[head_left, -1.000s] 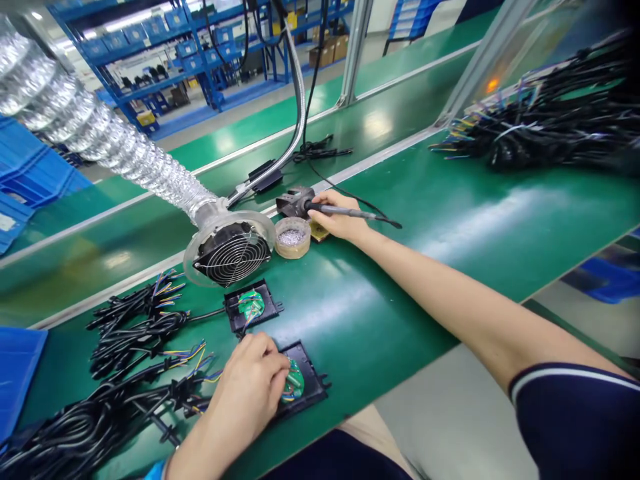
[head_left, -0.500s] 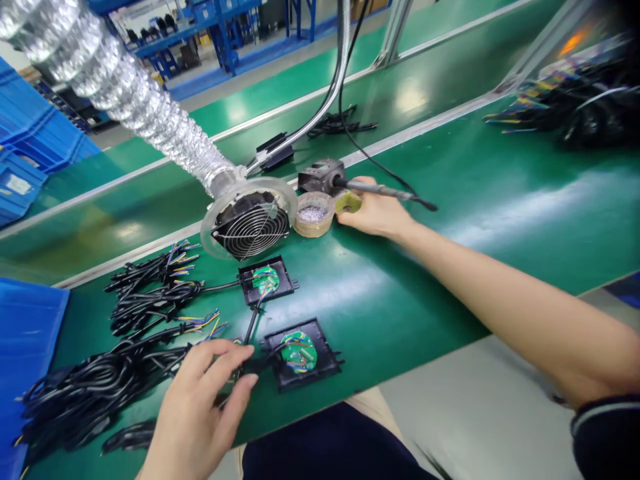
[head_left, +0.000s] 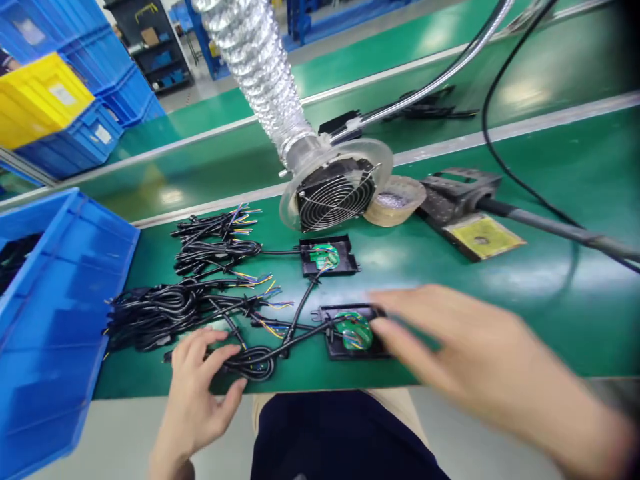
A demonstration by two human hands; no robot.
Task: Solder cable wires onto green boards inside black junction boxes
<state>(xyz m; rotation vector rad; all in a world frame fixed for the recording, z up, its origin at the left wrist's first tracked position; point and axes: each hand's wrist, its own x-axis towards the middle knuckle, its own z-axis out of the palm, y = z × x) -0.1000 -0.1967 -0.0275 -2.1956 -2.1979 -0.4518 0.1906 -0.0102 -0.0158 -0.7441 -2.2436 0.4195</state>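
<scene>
My left hand (head_left: 200,387) is over the front edge of the bench, its fingers curved and apart beside a coiled black cable (head_left: 255,363); whether the fingertips touch the coil I cannot tell. From there a cable runs to the nearer black plastic housing (head_left: 333,347), which holds a green circuit board (head_left: 356,327) with coloured wires. At that housing's right side is my right hand (head_left: 460,340), slightly blurred, with thumb and fingers apart and nothing visibly gripped. Farther back lies a second black housing (head_left: 307,263) with its own board (head_left: 325,257), also wired.
A fan (head_left: 337,200) on a foil duct (head_left: 260,73) stands behind the housings. Right of it are a tub (head_left: 393,217), a yellow sponge (head_left: 485,237) and a soldering iron (head_left: 545,230) in its holder. Bundled cables (head_left: 160,313) and a blue bin (head_left: 65,320) are at left.
My right hand has left the soldering iron at its holder and come back to the nearer housing. The view has swung left; my left hand stays by the cables.
</scene>
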